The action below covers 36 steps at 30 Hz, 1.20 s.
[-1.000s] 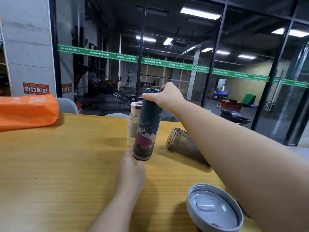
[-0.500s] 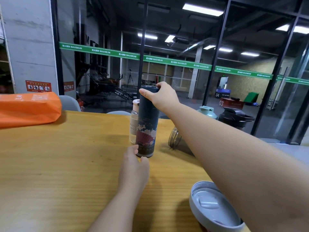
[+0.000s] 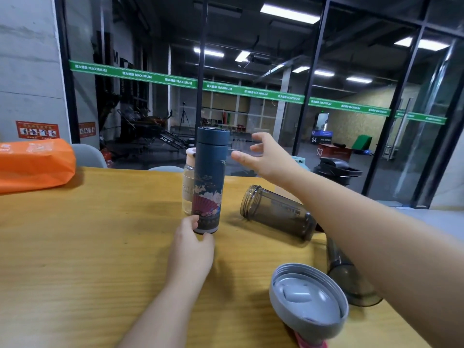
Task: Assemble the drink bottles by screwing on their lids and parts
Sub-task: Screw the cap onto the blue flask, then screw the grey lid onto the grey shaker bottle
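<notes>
Dark blue flask [image 3: 210,177] with lid [image 3: 213,135] on, upright on wooden tabletop [image 3: 75,234]. Left hand [image 3: 192,249] at base of flask, thumb and fingertips curled against its lower edge. Right hand [image 3: 263,156] in the air just right of the lid, fingers spread and released, not touching. Clear bottle [image 3: 188,182] directly behind flask. Smoky open bottle [image 3: 276,212] lying on its side to the right. Grey lid [image 3: 308,295] upturned near the front edge. Orange bag [image 3: 32,164] at far left.
</notes>
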Tool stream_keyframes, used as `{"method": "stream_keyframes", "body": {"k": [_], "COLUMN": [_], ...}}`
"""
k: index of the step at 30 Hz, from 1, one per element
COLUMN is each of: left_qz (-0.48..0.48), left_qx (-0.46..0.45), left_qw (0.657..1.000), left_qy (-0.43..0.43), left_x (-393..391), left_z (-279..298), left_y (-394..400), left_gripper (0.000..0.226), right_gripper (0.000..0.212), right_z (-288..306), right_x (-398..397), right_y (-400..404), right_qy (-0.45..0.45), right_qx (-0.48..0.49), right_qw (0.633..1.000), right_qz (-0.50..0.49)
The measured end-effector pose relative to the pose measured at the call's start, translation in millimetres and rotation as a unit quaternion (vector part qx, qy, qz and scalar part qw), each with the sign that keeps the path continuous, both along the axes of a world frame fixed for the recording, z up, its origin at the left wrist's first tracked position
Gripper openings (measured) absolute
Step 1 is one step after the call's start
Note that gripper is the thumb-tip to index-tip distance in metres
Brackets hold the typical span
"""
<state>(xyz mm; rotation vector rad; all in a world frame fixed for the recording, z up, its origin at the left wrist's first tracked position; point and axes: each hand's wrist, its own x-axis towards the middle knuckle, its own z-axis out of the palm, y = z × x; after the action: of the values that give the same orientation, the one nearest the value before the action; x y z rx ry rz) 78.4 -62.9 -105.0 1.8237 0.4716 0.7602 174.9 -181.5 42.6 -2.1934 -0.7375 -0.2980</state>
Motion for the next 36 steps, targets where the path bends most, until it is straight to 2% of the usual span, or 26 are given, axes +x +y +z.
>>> {"method": "stream_keyframes", "body": {"k": [4,7,10,13,14,17,21,25,28,32,36], "left_qz": [-0.033,-0.083,-0.164,-0.258,-0.272,-0.282,-0.289,-0.292,-0.286,-0.290,-0.282], "left_qx": [0.021,0.060,0.104,0.166,0.170,0.147,0.158,0.199,0.200,0.196,0.113], "left_qw": [0.999,0.994,0.981,0.948,0.941,0.939,0.933,0.920,0.919,0.916,0.937], "left_qy": [-0.012,-0.026,0.016,0.082,0.103,0.132,0.147,0.171,0.184,0.194,0.174], "left_x": [1,-1,-4,-11,-13,-17,-18,-21,-21,-23,-23], "left_z": [-1,1,1,5,6,9,9,10,8,9,11], "left_y": [-1,-8,-18,-31,-35,-42,-48,-54,-52,-56,-56], "left_gripper": [0.042,0.031,0.017,0.062,0.069,0.065,0.078,0.094,0.088,0.058,0.054], "right_gripper": [0.082,0.085,0.087,0.087,0.086,0.073,0.045,0.037,0.035,0.034,0.038], "right_z": [-17,-33,-46,-54,-55,-61,-68,-71,-74,-73,-65], "right_x": [-9,-21,-35,-47,-51,-59,-67,-75,-76,-78,-72], "right_y": [-44,-67,-81,-90,-93,-103,-124,-145,-155,-162,-158], "right_qy": [0.016,0.030,0.022,0.012,0.008,-0.003,-0.031,-0.047,-0.049,-0.045,-0.047], "right_qx": [-0.032,-0.056,-0.100,-0.123,-0.126,-0.136,-0.151,-0.175,-0.178,-0.192,-0.201], "right_qw": [0.999,0.998,0.995,0.992,0.992,0.991,0.987,0.980,0.977,0.974,0.971], "right_qz": [-0.009,-0.007,-0.006,-0.004,-0.004,-0.011,-0.045,-0.086,-0.104,-0.113,-0.117]}}
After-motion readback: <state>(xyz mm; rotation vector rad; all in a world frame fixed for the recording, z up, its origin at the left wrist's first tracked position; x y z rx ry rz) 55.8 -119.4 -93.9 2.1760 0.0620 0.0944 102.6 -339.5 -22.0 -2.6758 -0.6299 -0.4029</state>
